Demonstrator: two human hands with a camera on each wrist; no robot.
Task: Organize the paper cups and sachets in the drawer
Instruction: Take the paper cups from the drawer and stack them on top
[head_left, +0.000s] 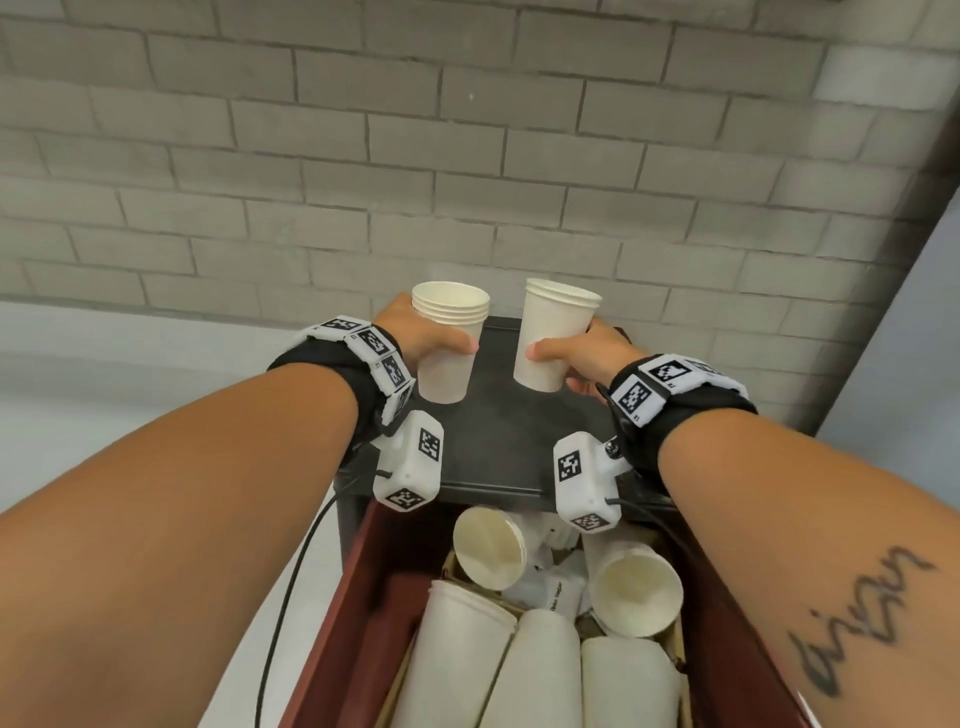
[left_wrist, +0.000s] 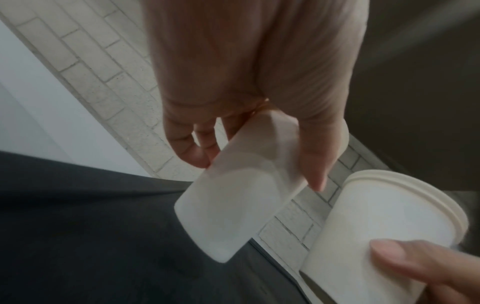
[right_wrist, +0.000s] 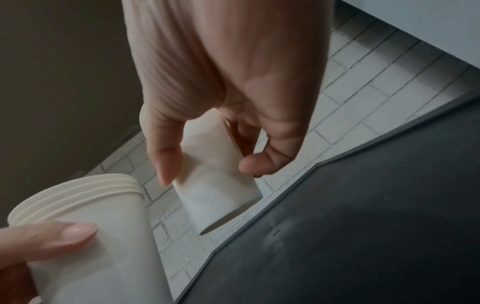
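Note:
My left hand (head_left: 436, 340) grips a nested stack of white paper cups (head_left: 449, 374), upright, thumb across its near side. My right hand (head_left: 576, 353) grips a second stack (head_left: 556, 322), tilted slightly left. Both stacks hang just over the dark cabinet top (head_left: 509, 441), side by side and apart. In the left wrist view my left hand (left_wrist: 259, 160) wraps its stack (left_wrist: 233, 205) beside the other stack (left_wrist: 384, 222). The right wrist view shows my right hand (right_wrist: 207, 164) round its stack (right_wrist: 218, 193). Below, the open drawer (head_left: 363, 597) holds cups on their sides (head_left: 491, 548) and white sachets (head_left: 558, 592).
More cup stacks lie lengthwise at the drawer's front (head_left: 540, 675), and another cup (head_left: 636, 587) lies at the right with its mouth towards me. A grey brick wall (head_left: 467, 156) rises right behind the cabinet. A black cable (head_left: 291, 597) hangs along the drawer's left side.

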